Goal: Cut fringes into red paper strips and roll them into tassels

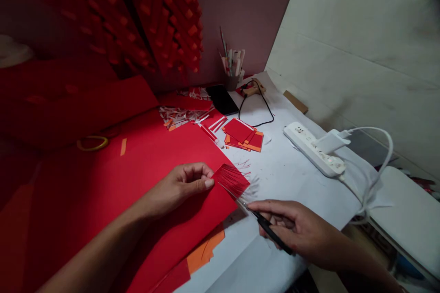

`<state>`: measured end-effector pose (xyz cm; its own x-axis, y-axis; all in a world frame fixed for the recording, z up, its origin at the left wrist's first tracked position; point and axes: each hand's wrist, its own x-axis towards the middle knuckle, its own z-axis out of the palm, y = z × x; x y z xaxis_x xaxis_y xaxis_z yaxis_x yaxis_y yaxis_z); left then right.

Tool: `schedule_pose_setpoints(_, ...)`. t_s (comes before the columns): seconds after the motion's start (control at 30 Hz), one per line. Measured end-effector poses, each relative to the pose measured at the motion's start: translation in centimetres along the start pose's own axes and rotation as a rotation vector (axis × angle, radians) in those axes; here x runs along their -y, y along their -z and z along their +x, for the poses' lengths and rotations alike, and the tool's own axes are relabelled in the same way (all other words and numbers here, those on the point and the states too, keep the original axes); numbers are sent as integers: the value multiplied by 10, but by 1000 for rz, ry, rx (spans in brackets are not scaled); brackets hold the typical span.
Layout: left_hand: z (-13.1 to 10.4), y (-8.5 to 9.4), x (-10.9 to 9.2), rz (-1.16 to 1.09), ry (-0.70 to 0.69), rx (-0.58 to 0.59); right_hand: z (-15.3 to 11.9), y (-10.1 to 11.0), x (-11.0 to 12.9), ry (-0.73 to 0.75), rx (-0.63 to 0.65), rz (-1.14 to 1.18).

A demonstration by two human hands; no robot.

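Observation:
Between its thumb and fingers my left hand point(192, 179) pinches the corner of a small red paper piece point(231, 180) cut into thin fringe strips. My right hand point(292, 229) is closed round the black handles of a pair of scissors point(270, 231). The blades point up and left and lie at the lower edge of the fringed piece; whether they are apart is too fine to tell. Under the left hand spreads a large red sheet point(154, 155), and orange paper point(206, 249) shows below its lower edge.
Beyond the hands lie stacked red and orange cards point(240, 132), paper scraps point(178, 114), a black phone point(222, 100) and a pen cup point(231, 81). A white power strip point(312, 149) sits at right, yellow-handled scissors point(92, 143) at left.

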<state>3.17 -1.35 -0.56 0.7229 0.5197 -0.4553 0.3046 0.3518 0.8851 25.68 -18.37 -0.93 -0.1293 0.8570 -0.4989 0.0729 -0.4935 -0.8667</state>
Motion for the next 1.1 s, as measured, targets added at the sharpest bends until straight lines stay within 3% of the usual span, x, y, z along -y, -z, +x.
schedule_pose_setpoints(0.23,5,4,5,-51,-57,-78,-22,11,-15,-32,-82,-120)
schedule_pose_setpoints(0.43,5,1,4,-32,-64,-109,-26,7,-13,-12,-163,-181)
schedule_pose_setpoints(0.83,5,0,1,-58,-63,-126,-17,-4,-3,120,-132,-142)
schedule_pose_setpoints(1.1,7,-1,3,-39,-73,-131,-18,-5,0,131,-121,-142)
